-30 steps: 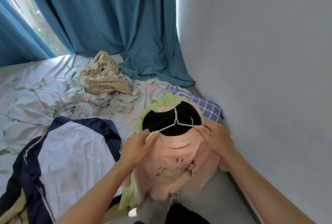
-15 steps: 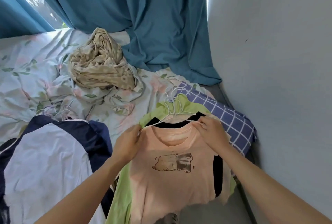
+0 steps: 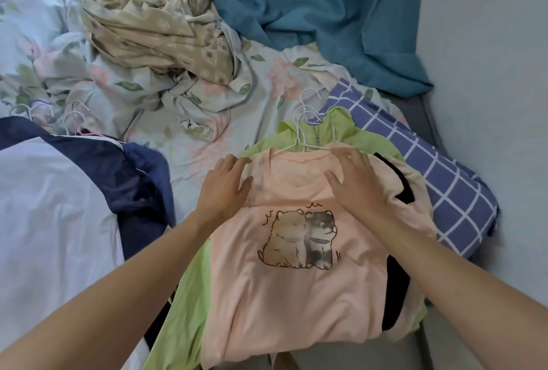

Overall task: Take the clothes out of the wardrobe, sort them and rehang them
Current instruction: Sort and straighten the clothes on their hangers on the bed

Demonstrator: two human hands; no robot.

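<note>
Peach T-shirt lies atop the clothes pile, left hand and right hand resting flat, fingers straight.

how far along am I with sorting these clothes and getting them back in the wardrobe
Done: clothes are out, in two piles on the bed. In hand: left hand and right hand rest open on the peach T-shirt, hangered, atop the green garment. Left: rehanging everything, including the navy-and-white jacket.

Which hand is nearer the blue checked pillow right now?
Right. The right hand rests flat on the peach T-shirt near its right shoulder, toward the blue checked pillow. The left hand lies at the shirt's left shoulder, farther away.
</note>
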